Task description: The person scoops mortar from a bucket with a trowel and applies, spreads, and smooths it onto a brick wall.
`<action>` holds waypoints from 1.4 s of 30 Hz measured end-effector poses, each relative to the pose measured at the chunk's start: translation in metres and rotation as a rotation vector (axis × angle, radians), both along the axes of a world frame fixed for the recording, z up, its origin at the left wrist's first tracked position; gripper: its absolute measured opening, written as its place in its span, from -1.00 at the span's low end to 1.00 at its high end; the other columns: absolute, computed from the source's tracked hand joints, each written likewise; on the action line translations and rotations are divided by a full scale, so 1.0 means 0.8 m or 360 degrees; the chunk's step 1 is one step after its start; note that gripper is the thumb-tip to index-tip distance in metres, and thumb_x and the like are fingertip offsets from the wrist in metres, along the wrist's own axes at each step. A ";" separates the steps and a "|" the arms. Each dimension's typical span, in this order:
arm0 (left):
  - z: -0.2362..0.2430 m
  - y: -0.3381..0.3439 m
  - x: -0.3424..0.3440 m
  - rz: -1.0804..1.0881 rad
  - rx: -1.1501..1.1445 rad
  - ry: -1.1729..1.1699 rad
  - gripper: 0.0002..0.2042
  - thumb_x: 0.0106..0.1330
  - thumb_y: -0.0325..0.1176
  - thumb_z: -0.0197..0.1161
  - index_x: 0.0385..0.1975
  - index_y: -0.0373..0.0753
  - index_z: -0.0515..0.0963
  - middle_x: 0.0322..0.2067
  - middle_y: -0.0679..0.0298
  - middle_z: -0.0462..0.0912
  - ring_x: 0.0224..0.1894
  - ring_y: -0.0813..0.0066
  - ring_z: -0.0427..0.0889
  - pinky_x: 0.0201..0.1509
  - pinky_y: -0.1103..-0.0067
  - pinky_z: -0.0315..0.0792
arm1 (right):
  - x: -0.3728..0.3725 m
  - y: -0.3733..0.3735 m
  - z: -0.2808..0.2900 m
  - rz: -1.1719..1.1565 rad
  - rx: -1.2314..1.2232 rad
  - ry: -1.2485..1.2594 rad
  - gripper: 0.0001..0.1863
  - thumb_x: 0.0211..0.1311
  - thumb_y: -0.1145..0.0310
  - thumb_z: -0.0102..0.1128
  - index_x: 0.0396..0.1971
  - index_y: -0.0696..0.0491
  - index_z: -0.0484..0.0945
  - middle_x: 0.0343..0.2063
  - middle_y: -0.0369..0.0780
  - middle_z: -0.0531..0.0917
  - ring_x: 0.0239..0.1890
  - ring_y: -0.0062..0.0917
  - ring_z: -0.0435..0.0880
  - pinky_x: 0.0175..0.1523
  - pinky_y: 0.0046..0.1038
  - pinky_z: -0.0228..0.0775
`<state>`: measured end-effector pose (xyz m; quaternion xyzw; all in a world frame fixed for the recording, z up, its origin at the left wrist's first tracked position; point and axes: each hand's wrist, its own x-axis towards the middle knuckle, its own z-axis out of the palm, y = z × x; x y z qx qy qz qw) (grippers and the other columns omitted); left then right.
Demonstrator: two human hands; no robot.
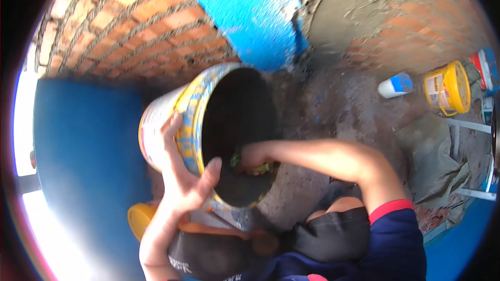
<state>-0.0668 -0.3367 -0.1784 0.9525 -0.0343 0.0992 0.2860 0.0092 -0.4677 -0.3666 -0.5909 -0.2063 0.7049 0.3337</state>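
Note:
A big bucket (pixel 190 125), yellow and white with blue paint smears round its rim, is tilted so that its dark mouth faces right. My left hand (pixel 183 182) grips its near side, fingers spread along the outer wall and thumb over the rim. My right hand (pixel 253 156) reaches into the mouth from the right. Its fingers are closed round a small green and yellow thing (pixel 263 168), blurred and partly hidden, whose kind I cannot make out. The inside of the bucket is too dark to show what it holds.
A yellow lidded bucket (pixel 454 87) and a small white and blue container (pixel 396 85) stand on the right. Near them lie a grey-green cloth or sack (pixel 435 156) and metal bars (pixel 476 193). A brick wall (pixel 156 26) and blue panel (pixel 88 145) are at left.

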 end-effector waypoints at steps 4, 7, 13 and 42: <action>-0.002 -0.018 0.002 -0.0130 -0.0013 0.0103 -0.10 0.00 -0.15 0.38 0.31 -0.43 0.08 0.22 -0.13 0.15 0.31 0.00 0.15 0.42 0.22 -0.02 | 0.018 -0.006 -0.030 0.0278 0.0211 -0.0728 -0.75 0.18 0.24 0.21 -0.37 0.16 0.65 -0.42 -0.08 0.71 -0.43 -0.30 0.71 -0.34 -0.30 0.55; -0.005 -0.014 0.001 -0.0236 -0.0079 0.0157 -0.12 -0.01 -0.22 0.38 0.30 -0.45 0.08 0.26 -0.19 0.11 0.34 -0.07 0.13 0.44 0.18 -0.04 | 0.016 -0.009 -0.025 0.0238 0.0259 -0.1211 -0.76 0.19 0.27 0.14 -0.33 0.12 0.66 -0.33 -0.06 0.72 -0.26 -0.20 0.73 -0.21 -0.26 0.58; -0.004 -0.016 0.002 -0.0352 -0.0023 0.0268 -0.08 -0.07 -0.27 0.41 0.30 -0.44 0.05 0.28 -0.25 0.08 0.36 -0.14 0.12 0.44 0.15 0.00 | 0.024 -0.013 -0.047 -0.0118 0.0215 -0.1783 -0.77 0.23 0.38 0.01 -0.27 0.09 0.66 -0.28 -0.02 0.71 -0.22 -0.16 0.74 -0.16 -0.18 0.61; 0.037 0.047 -0.010 0.0630 -0.1029 -0.0191 -0.11 -0.10 -0.12 0.32 0.31 -0.35 0.17 0.16 0.06 0.36 0.21 0.22 0.37 0.35 0.39 0.21 | 0.082 -0.324 0.122 -0.0492 0.0217 -0.3050 -0.49 -0.12 0.28 0.44 -0.16 0.19 0.48 -0.38 -0.06 0.62 -0.45 -0.22 0.68 -0.38 -0.25 0.56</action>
